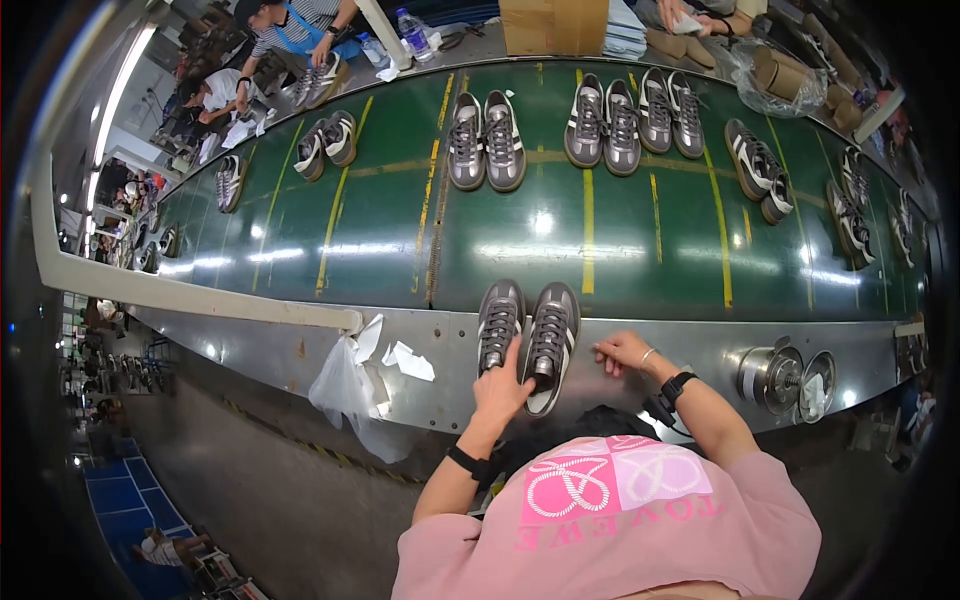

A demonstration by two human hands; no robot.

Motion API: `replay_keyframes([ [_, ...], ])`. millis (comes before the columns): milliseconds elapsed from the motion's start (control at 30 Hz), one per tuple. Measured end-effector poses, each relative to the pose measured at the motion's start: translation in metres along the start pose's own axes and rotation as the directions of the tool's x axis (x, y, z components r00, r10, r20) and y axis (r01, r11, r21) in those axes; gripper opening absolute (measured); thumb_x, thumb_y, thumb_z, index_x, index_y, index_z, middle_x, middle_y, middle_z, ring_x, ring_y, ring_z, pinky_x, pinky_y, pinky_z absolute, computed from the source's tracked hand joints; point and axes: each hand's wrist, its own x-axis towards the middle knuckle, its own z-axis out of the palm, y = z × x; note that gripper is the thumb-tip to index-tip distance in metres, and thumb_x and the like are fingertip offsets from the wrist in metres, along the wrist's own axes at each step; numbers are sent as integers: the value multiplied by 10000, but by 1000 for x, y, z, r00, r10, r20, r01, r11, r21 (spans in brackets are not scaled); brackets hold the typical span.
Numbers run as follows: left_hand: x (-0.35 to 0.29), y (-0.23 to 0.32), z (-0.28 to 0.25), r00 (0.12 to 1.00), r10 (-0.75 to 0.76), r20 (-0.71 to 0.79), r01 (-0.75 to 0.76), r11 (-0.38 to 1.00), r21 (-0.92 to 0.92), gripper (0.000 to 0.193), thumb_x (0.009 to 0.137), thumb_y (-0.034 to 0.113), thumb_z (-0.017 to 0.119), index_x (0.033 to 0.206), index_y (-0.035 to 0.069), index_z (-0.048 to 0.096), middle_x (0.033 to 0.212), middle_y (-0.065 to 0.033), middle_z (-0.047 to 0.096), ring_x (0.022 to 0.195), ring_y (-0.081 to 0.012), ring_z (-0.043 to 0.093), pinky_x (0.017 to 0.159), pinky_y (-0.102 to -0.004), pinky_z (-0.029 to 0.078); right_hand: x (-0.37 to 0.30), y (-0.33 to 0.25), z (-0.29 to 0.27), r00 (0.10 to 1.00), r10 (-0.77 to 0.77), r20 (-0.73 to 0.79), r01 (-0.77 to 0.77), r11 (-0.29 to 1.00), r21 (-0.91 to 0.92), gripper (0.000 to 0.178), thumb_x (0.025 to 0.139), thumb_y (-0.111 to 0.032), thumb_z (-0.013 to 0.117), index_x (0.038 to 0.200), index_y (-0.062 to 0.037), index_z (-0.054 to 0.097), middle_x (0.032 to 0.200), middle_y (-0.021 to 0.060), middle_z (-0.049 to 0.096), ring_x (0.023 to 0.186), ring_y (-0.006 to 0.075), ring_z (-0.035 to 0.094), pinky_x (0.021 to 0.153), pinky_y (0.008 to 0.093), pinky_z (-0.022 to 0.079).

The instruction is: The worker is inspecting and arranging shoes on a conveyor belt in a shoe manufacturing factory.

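A pair of grey sneakers with dark stripes (548, 338) stands side by side at the near edge of the green conveyor belt (380, 240), toes toward me. My left hand (503, 385) rests on the heel ends, between the two shoes, fingers laid on the left sneaker (497, 322). My right hand (622, 352) lies on the metal rim just right of the pair, fingertips pinched loosely, with nothing visible in it. Black bands sit on both wrists.
Several more pairs of grey sneakers (485, 142) stand along the belt's far side. A white plastic bag (350, 385) and paper scraps hang off the metal rim at left. A metal roller fitting (785, 375) sits at right. Other people (290, 35) work across the belt.
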Motion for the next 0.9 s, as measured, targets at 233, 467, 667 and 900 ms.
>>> replay_keyframes([
  [233,15,-10,-3,999,46,-10,-47,993,-109,662,817,183,664,1445,250,465,872,-229,698,826,-442,676,761,-549,524,-4,-5,-5,986,113,-121,-97,987,127,487,997,-425,560,819,-3,725,596,71,664,436,138,610,406,272,458],
  [467,98,-49,-75,942,-29,-334,-67,960,-272,616,773,126,624,1375,250,567,859,-227,688,837,-438,668,772,-534,517,-2,-18,-12,967,240,-79,-220,954,206,533,995,-429,578,797,43,729,569,93,654,385,138,571,356,244,413],
  [667,255,-84,-206,773,-46,-633,7,998,-64,561,786,182,631,1343,209,578,921,-221,700,883,-448,666,805,-531,515,5,-19,-25,939,341,-40,-324,920,221,540,986,-432,584,777,41,740,586,117,675,383,141,571,349,243,412],
  [900,428,-59,-237,650,127,-749,-242,969,-46,770,773,399,809,1438,191,482,1093,-176,702,1019,-326,673,908,-477,502,12,-20,-28,910,413,-29,-402,898,178,544,965,-442,598,759,40,742,602,126,689,394,159,586,372,256,459],
])
